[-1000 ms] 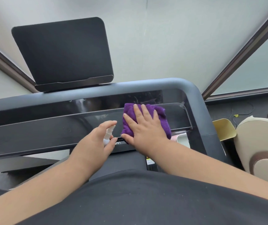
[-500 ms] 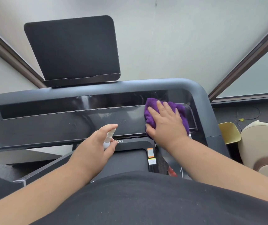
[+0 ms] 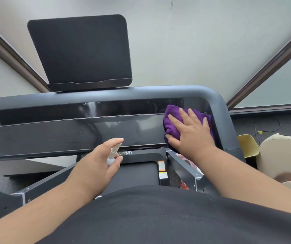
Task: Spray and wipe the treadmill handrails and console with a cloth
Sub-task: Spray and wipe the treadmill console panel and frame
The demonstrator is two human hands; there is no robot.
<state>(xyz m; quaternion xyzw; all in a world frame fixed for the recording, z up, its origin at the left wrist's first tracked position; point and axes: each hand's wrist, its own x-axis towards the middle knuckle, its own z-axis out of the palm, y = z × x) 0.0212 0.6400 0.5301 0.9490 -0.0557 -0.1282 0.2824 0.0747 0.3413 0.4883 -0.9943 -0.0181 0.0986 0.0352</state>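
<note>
Left of the console (image 3: 88, 131), near its lower edge: left hand (image 3: 95, 166) curled round a small white spray bottle (image 3: 113, 153), forefinger laid over the nozzle top, thumb under the neck. Looks light and slim, likely smooth plastic (slippery if wet), so best held low round the body with the forefinger free to press. Cannot tell how full.

On the console's glossy black face, toward its middle: fine droplets and streaks, reflections everywhere. Appears hard, stiff and slick; probably shows smears readily and wants even pressure, not force. Above the console's rear rail, a dark tablet stand (image 3: 81, 50), upright and tilted back.

At the console's right end: purple cloth (image 3: 173, 125), bunched and soft, lying flat on the glossy face close to the rounded corner of the handrail (image 3: 217, 101). Right hand (image 3: 192, 132) spread flat upon it, fingers straight and splayed, pressing rather than gripping. Soft pile, so likely to slide easily on gloss and to ruck up under the palm; better held by broad palm pressure, or gathered at an edge for the curved handrail.

Right of the console, apart: yellow bin (image 3: 247, 145), then a cream chair (image 3: 282, 155).
</note>
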